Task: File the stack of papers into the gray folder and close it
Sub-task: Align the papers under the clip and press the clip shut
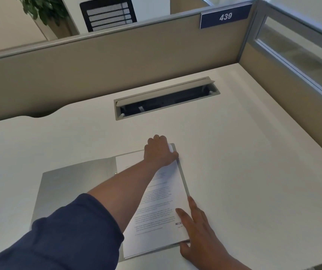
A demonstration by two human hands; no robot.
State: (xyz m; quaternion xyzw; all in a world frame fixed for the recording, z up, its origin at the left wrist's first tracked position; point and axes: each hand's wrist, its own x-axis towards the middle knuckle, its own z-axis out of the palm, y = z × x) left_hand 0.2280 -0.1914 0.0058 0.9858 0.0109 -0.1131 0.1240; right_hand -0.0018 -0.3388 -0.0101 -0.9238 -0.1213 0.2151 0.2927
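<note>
A white tabletop [234,152] has an open cable tray [166,98] near its far edge. Behind stand beige partitions [117,61] bearing a "439" sign [225,16], a chair [108,14] and a plant [41,8].

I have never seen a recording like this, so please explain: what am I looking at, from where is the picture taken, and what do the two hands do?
There is no machine here. A person wears a camera on the head, so the single picture looks forward and down at their own arms. On the white desk lies an open gray folder. A stack of papers lies on its right half. The left hand, from a blue sleeve, reaches across and grips the far corner of the stack. The right hand rests with straight fingers along the near right edge. The folder is not yet closed. Behind it is a cable slot and a sign reading 439.
</note>
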